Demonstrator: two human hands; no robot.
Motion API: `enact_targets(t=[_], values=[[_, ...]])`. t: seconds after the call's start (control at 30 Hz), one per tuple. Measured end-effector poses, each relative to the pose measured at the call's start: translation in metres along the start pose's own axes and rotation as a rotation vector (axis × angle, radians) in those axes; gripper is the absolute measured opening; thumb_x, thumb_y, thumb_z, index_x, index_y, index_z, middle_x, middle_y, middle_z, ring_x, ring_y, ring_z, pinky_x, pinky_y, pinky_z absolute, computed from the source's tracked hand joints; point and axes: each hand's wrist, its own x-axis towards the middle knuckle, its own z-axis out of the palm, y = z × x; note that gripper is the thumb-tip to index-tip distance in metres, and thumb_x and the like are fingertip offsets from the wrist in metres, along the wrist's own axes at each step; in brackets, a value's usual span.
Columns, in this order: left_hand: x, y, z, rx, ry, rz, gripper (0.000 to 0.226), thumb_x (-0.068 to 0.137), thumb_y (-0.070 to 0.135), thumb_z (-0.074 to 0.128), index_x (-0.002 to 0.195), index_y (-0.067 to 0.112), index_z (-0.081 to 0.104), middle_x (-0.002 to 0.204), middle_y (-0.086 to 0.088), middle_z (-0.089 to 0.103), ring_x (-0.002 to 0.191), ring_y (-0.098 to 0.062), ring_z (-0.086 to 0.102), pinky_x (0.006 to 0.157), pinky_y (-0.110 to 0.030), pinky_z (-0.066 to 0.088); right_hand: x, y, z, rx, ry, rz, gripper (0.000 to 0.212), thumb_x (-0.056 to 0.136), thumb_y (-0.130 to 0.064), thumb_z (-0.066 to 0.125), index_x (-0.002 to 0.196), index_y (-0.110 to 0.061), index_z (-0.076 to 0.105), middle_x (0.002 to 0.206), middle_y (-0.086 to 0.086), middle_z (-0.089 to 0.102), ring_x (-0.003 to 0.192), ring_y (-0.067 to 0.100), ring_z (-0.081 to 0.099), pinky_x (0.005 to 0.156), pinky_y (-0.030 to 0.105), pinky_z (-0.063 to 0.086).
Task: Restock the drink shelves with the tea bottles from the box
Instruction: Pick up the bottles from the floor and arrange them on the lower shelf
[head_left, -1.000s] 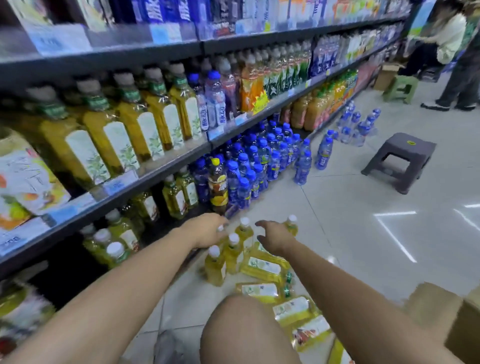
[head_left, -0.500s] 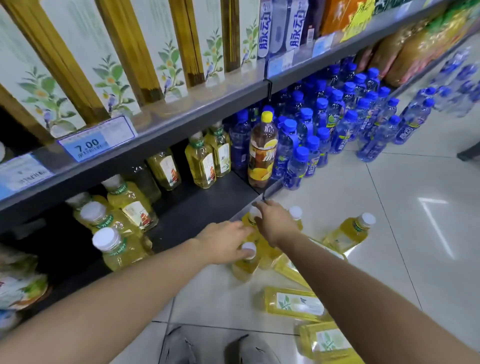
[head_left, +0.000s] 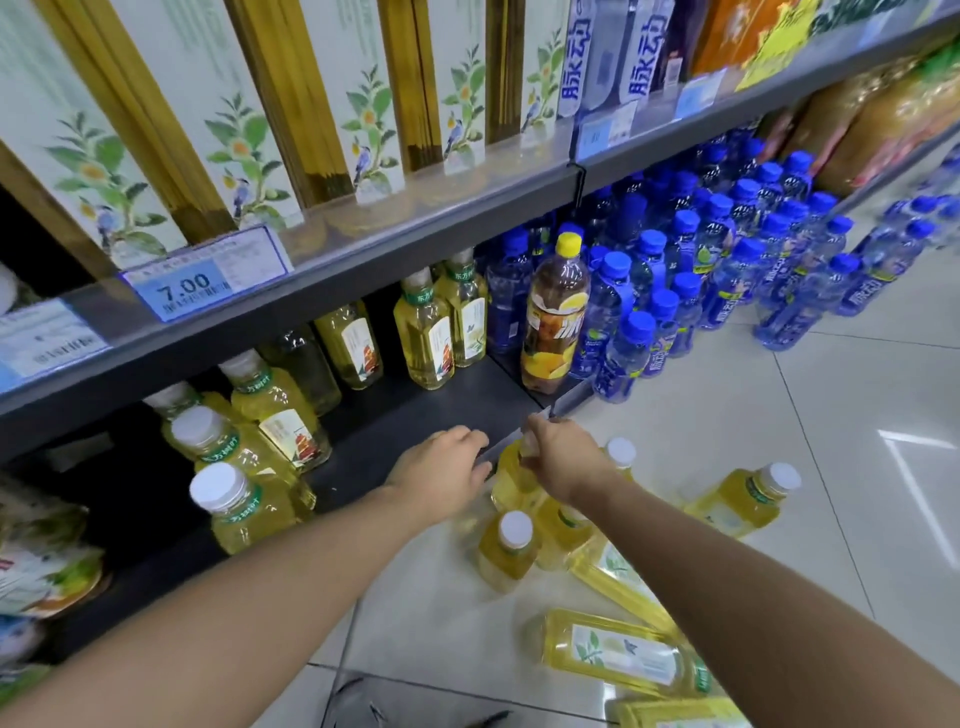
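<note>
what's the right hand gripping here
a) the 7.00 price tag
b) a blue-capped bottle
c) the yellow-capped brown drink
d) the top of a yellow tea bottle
d: the right hand has its fingers curled over the top of a yellow tea bottle just off the bottom shelf edge, apart from the blue-capped bottles.

Tea bottle cap blurred under right hand (fingertips of left hand hidden)

pale glossy tiled floor reflects bright strips of light.
</note>
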Motion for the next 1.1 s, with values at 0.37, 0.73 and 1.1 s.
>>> enact_targets(t=[0.37, 0.73, 1.1], values=[[-0.041, 0.039, -0.061, -0.181, 0.081, 0.002, 0.050, 0.097, 0.041, 0.053, 0.143, 0.030, 0.039, 0.137, 0.001, 0.050, 0.123, -0.026, 0.053, 0.092, -0.046, 0.052, -0.033, -0.045, -0.110, 0.006, 0.186, -0.101, 0.035, 0.092, -0.023, 0.063, 0.124, -0.016, 0.049, 0.112, 0.014, 0.058, 0.097, 0.035, 0.058, 0.073, 0.035, 0.045], [0.012, 0.015, -0.053, -0.390, 0.008, -0.122, 0.078, 0.098, 0.033, 0.056, 0.158, 0.036, 0.006, 0.152, -0.004, 0.042, 0.137, -0.026, 0.043, 0.109, -0.044, 0.042, 0.045, -0.052, -0.086, 0.042, 0.225, -0.065, 0.040, 0.092, -0.012, 0.059, 0.130, -0.019, 0.048, 0.115, 0.012, 0.053, 0.100, 0.035, 0.059, 0.081, 0.042, 0.052], [0.077, 0.004, -0.019, -0.586, -0.130, -0.287, 0.084, 0.098, 0.035, 0.055, 0.159, 0.030, -0.003, 0.159, -0.004, 0.032, 0.143, -0.025, 0.035, 0.114, -0.035, 0.032, 0.117, -0.042, -0.068, 0.296, 0.349, -0.096, 0.068, 0.094, -0.012, 0.060, 0.151, -0.021, 0.025, 0.138, 0.010, 0.046, 0.121, 0.030, 0.052, 0.101, 0.040, 0.043]])
